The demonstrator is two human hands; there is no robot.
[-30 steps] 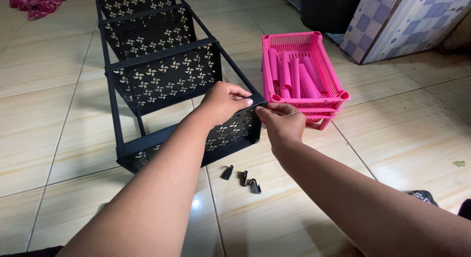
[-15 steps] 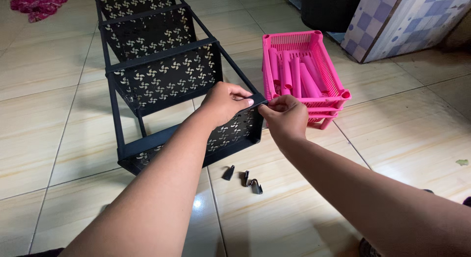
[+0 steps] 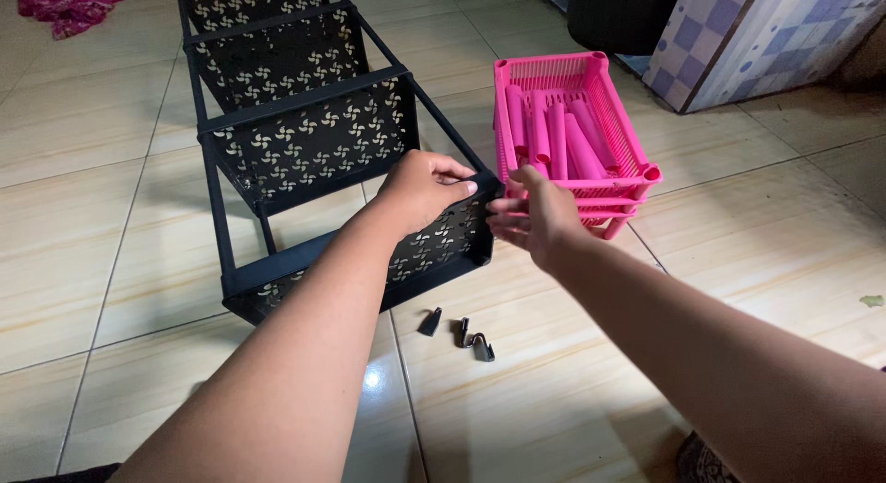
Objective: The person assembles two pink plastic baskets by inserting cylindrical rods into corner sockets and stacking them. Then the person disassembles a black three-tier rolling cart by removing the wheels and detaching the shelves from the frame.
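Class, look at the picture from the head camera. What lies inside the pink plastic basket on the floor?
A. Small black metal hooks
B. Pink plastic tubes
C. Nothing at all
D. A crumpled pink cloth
B. Several pink tubes lie side by side inside the pink basket; the small black hooks lie on the floor tiles nearer the person, outside it.

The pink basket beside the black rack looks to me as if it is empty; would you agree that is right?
Not quite. The head view shows the pink basket beside the black rack is not empty: several pink tubes lie inside it. The rest holds; the left hand grips the rack's near corner, the right hand just beside it.
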